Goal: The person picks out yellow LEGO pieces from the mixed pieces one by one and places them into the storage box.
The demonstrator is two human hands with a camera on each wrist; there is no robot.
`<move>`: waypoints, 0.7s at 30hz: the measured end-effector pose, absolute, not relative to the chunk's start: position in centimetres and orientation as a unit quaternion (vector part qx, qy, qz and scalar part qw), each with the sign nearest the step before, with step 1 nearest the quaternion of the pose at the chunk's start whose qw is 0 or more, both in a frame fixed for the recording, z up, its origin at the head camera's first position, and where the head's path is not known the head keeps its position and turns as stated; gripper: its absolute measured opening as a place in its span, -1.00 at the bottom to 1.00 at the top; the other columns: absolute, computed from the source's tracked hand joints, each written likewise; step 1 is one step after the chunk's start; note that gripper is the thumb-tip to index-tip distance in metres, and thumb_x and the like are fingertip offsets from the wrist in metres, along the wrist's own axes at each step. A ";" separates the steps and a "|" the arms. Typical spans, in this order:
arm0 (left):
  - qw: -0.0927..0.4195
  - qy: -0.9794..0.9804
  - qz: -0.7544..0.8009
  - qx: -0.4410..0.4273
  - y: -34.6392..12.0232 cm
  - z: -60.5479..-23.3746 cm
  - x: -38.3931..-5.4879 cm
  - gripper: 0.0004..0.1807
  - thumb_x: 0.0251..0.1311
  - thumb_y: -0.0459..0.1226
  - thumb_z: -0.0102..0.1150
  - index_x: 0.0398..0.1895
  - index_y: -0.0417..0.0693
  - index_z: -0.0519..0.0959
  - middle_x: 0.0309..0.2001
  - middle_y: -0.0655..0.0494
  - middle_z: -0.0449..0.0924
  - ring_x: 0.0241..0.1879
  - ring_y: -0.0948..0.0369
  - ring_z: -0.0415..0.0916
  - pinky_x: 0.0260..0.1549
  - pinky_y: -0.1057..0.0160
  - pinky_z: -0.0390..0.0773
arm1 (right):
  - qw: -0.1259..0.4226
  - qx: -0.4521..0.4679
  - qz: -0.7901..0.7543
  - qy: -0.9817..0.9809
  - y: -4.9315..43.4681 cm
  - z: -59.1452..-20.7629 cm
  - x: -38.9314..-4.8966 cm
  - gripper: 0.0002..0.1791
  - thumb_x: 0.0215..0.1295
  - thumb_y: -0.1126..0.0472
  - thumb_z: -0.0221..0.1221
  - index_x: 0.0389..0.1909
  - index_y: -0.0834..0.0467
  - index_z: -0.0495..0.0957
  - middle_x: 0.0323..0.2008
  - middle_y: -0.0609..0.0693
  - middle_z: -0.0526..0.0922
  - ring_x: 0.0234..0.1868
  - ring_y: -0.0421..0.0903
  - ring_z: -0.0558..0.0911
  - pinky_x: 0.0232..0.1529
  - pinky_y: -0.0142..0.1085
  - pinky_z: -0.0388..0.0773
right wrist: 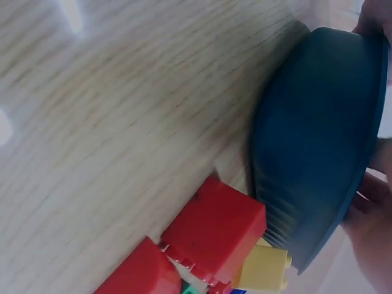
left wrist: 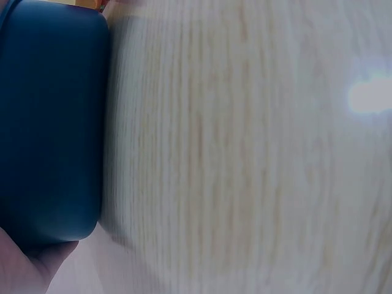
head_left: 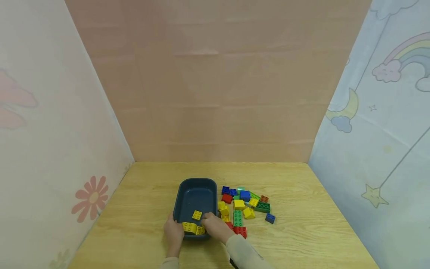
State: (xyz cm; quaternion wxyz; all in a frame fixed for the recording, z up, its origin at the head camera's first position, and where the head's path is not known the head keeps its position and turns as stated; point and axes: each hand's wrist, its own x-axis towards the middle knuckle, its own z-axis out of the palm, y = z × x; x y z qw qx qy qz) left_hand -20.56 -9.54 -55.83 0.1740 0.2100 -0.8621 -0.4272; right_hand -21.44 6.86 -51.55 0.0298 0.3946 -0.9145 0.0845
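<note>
Left hand (head_left: 173, 231) forward, right hand (head_left: 216, 226) angled left.

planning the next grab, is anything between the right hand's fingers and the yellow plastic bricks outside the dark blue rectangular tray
Yes: the tray's right wall stands between; the right hand reaches inside, the yellow bricks lie outside.

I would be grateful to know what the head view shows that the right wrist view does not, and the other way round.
Only the head view: the inside of the blue tray, the yellow bricks lying in it, and a printed rainbow.
Only the right wrist view: bright glare spots on the table, and a close look at the tray's outer wall.
Both: the tray, the table, red bricks beside the tray, and parts of the left hand and right hand.
</note>
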 end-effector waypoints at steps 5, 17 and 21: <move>0.175 -0.863 -0.424 0.211 -9.6 -55.9 -20.3 -0.57 -0.01 -0.64 -0.11 0.03 -0.54 0.33 -0.05 -0.45 0.40 -0.06 -0.23 0.39 -0.19 -0.10 0.44 | 0.105 0.376 0.159 -0.907 7.9 -51.8 -21.5 -0.77 0.10 0.40 0.16 -0.19 0.20 0.58 -0.18 0.02 0.49 -0.14 -0.13 0.47 -0.17 -0.50 0.46; 0.188 -0.859 -0.428 0.211 -9.4 -56.0 -20.3 -0.59 -0.01 -0.65 -0.12 0.01 -0.53 0.35 -0.05 -0.43 0.41 -0.07 -0.22 0.40 -0.20 -0.09 0.45 | 0.291 0.236 0.232 -0.898 11.3 -53.4 -22.8 -0.94 -0.03 0.40 0.22 -0.47 0.27 0.59 -0.34 0.08 0.49 -0.28 -0.04 0.49 -0.29 -0.29 0.54; 0.188 -0.859 -0.427 0.211 -9.4 -56.0 -20.4 -0.59 0.00 -0.65 -0.12 0.01 -0.55 0.34 -0.04 -0.44 0.40 -0.06 -0.23 0.39 -0.20 -0.09 0.45 | 0.293 0.194 0.220 -0.910 12.6 -54.2 -23.3 -0.95 -0.04 0.39 0.22 -0.48 0.28 0.59 -0.38 0.07 0.50 -0.29 -0.02 0.48 -0.29 -0.24 0.53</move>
